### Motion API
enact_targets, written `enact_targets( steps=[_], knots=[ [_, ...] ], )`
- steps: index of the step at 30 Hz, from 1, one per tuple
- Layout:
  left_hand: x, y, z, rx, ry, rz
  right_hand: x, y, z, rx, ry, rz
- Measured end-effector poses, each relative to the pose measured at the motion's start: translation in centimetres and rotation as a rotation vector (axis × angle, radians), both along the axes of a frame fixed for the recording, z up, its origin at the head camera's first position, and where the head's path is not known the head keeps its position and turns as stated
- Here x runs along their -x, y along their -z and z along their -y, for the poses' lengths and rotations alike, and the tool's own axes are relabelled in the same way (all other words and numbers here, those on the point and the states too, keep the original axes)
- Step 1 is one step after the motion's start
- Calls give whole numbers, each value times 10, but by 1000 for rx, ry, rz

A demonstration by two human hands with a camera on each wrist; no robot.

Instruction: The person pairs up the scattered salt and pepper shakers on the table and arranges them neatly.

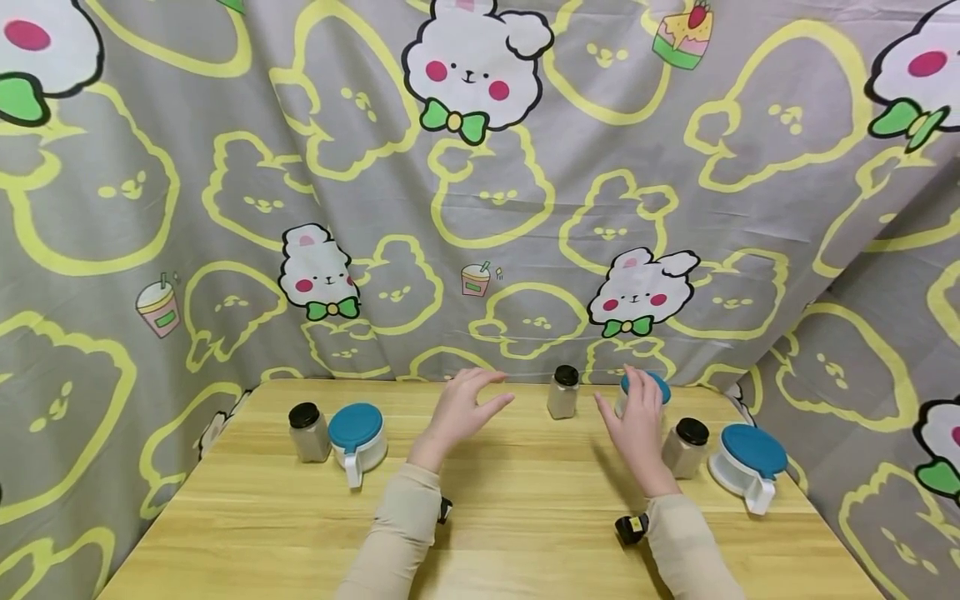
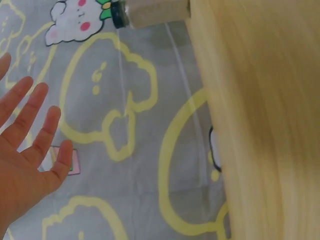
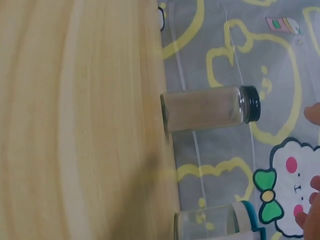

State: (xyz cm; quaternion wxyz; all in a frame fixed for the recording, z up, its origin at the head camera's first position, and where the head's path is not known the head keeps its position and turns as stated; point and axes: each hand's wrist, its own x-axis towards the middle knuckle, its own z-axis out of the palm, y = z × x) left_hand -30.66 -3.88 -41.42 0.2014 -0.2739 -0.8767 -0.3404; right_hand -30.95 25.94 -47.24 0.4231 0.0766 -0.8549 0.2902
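My left hand [image 1: 467, 407] is raised over the middle of the table, its fingers spread and holding nothing; the left wrist view shows its open palm [image 2: 27, 160]. My right hand [image 1: 636, 425] hangs in the air to the right, thumb apart from the fingers and nothing between them. Between the hands, near the back edge, stands a clear glass jar with a black lid [image 1: 563, 393]. Just behind the right hand is a blue-lidded clear container [image 1: 660, 390], partly hidden by it. In the right wrist view only a few fingertips [image 3: 314, 114] show at the edge, past the jar [image 3: 205, 108].
At the left of the wooden table [image 1: 517, 533] stand another black-lidded jar [image 1: 310, 435] and a blue-lidded pot with a white handle [image 1: 357, 437]. A similar jar [image 1: 685, 450] and pot [image 1: 748, 458] stand at the right. A patterned curtain [image 1: 420, 208] hangs behind the table.
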Motion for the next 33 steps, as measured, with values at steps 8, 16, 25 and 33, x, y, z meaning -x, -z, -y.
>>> enact_targets(
  steps=[8,16,25,33],
  knots=[
    [11,11,-16,-68,8,70,9,2,-4,125,82,87],
    [23,20,-31,-141,28,105,15,-1,-3,293,172,145],
    [31,26,-41,-157,15,148,24,5,-1,483,291,164],
    [39,30,-54,-129,-26,164,25,15,-4,583,289,221]
  ],
)
